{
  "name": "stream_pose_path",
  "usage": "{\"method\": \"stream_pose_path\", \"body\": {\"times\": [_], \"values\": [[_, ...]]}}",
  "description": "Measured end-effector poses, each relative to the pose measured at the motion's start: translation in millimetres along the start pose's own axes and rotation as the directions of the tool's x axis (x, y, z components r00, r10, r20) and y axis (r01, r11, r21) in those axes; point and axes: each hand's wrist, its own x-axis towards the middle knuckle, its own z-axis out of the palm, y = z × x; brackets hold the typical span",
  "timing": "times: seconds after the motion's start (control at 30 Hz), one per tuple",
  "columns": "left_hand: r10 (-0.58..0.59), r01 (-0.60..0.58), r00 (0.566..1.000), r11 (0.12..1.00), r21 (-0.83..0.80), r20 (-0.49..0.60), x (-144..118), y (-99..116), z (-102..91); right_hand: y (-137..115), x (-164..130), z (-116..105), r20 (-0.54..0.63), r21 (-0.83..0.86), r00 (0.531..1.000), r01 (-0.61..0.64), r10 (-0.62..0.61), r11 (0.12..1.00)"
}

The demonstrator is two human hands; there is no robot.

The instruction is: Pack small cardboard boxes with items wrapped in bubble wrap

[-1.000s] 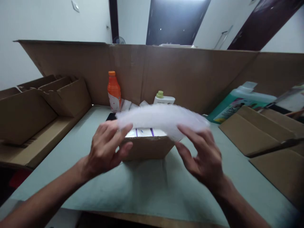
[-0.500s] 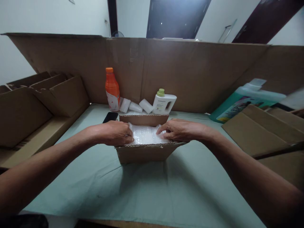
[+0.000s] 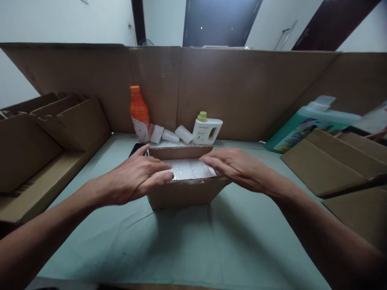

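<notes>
Head: white bottle (image 3: 204,132) behind box (image 3: 181,195)

the bare left hand (image 3: 136,177) partly hides a flat black object (image 3: 134,150); the white green-capped bottle (image 3: 207,126) bears illegible fine print (image 3: 203,135).

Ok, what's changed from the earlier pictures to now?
The bubble wrap, first held above the cardboard box, has gone down into it. The left hand has spread open across the box's left end; the right hand has shifted outward to its right end. Whether either still touches the wrap is unclear. The orange bottle, white bottle and green jug stayed put.
</notes>
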Motion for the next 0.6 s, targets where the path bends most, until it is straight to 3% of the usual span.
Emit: {"method": "stream_pose_path", "body": {"times": [0.07,0.1,0.13,0.17,0.2,0.27,0.37,0.5,0.6], "values": [[-0.046,0.044,0.965,0.999,-0.016,-0.259,-29,2,3.3,4,-33,1,-0.275,0.078,0.953,-0.108,0.125,0.991],[-0.111,0.103,0.903,0.994,-0.043,-0.415,-44,2,10.5,9,-51,6,-0.420,0.113,0.883,-0.177,0.208,0.978],[-0.210,0.185,0.810,0.977,-0.102,-0.547,-60,0,22.3,16,-68,15,-0.530,0.155,0.798,-0.241,0.286,0.958],[-0.311,0.252,0.732,0.950,-0.182,-0.606,-73,-3,38.2,23,-83,27,-0.578,0.202,0.738,-0.285,0.350,0.937],[-0.404,0.312,0.701,0.915,-0.257,-0.588,-84,-6,57.2,31,-94,41,-0.568,0.236,0.722,-0.318,0.396,0.918],[-0.557,0.387,0.699,0.822,-0.417,-0.449,-93,-14,98.6,47,-103,73,-0.450,0.299,0.769,-0.348,0.454,0.888],[-0.664,0.384,0.703,0.657,-0.649,-0.256,-78,-20,146.6,61,-89,115,-0.266,0.430,0.829,-0.355,0.492,0.830],[-0.700,0.293,0.695,0.486,-0.824,-0.165,-41,-16,166.4,64,-64,144,-0.156,0.608,0.842,-0.330,0.516,0.722],[-0.711,0.279,0.681,0.473,-0.836,-0.175,-41,-11,167.7,56,-70,155,-0.167,0.638,0.811,-0.345,0.561,0.689]]}}
